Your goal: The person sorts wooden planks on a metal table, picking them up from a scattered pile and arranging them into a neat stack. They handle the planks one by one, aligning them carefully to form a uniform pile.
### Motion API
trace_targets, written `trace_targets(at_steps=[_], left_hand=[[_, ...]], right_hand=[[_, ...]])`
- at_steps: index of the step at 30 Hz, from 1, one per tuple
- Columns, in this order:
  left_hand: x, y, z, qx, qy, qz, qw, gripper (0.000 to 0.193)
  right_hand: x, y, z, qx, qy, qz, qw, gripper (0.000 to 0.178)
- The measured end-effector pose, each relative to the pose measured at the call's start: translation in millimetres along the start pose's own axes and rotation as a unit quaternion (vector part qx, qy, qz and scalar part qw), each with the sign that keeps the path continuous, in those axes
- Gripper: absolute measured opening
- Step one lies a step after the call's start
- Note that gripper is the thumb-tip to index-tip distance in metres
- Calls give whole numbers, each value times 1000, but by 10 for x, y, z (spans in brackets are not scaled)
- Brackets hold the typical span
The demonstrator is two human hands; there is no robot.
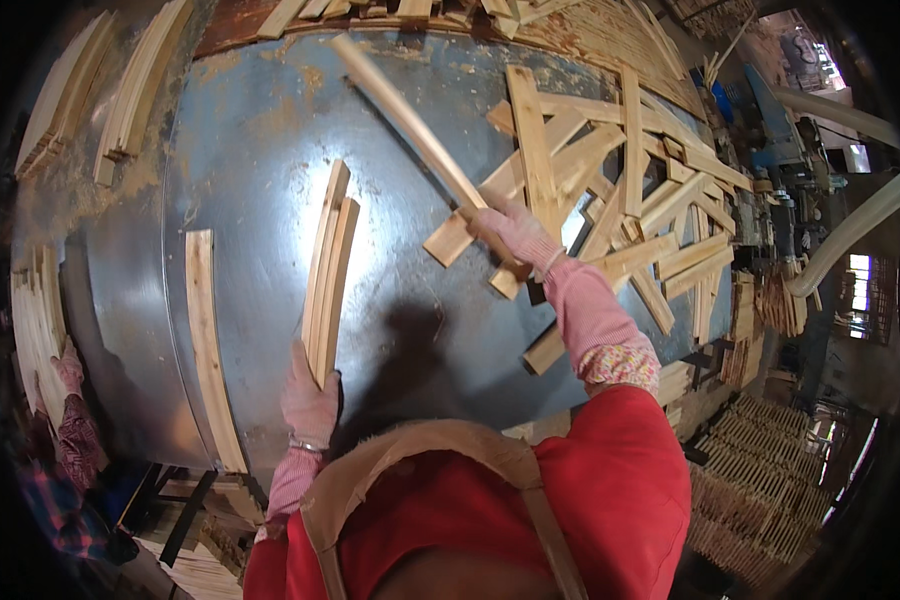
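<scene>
My right hand [516, 230], in a pale pink glove, is closed around one end of a long wooden strip [406, 117]. That strip slants up and to the left over the metal table. Closer to me, my left hand [311, 402] grips the near end of a small bundle of wooden strips [332, 275], which lie side by side and point away from me. To the left of that bundle, a single wooden strip [206, 345] rests on the table by itself. A loose heap of wooden strips [625, 190] lies crisscrossed around and beyond my right hand.
The grey metal table [260, 150] carries sawdust patches. Stacked strips [135, 85] stand at the far left. Another person's hands [68, 370] hold a bundle of wood [38, 310] at the left edge. Machinery with pale hoses [855, 235] and stacked wood [770, 480] are at the right.
</scene>
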State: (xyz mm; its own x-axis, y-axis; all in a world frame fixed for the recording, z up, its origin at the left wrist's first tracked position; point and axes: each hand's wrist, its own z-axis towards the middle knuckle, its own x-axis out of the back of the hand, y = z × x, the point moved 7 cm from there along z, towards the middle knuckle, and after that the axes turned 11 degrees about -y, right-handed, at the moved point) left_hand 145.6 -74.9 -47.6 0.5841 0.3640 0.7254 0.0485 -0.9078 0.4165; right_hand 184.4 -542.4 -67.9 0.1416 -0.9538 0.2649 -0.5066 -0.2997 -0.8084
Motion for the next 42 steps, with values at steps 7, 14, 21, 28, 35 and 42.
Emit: trace_targets(at_steps=[7, 14, 21, 28, 35, 42], left_hand=[[-180, 714, 42, -266, -2, -310, 913, 65], [-136, 1152, 638, -100, -191, -546, 810, 50], [1549, 162, 2053, -60, 45, -324, 943, 44], [3869, -451, 3579, 43, 271, -75, 959, 67], [2514, 322, 3198, -148, 177, -81, 970, 74], [-121, 573, 114, -275, -47, 129, 952, 112]], right_hand=[[-1176, 288, -698, 14, -56, 282, 958, 50], [-675, -652, -585, 207, 143, -72, 965, 42], [819, 163, -243, -79, 299, -395, 865, 82], [315, 415, 127, -69, 313, -291, 901, 79], [-241, -346, 261, -99, 230, -345, 905, 87], [-470, -488, 137, -95, 192, -254, 943, 83]])
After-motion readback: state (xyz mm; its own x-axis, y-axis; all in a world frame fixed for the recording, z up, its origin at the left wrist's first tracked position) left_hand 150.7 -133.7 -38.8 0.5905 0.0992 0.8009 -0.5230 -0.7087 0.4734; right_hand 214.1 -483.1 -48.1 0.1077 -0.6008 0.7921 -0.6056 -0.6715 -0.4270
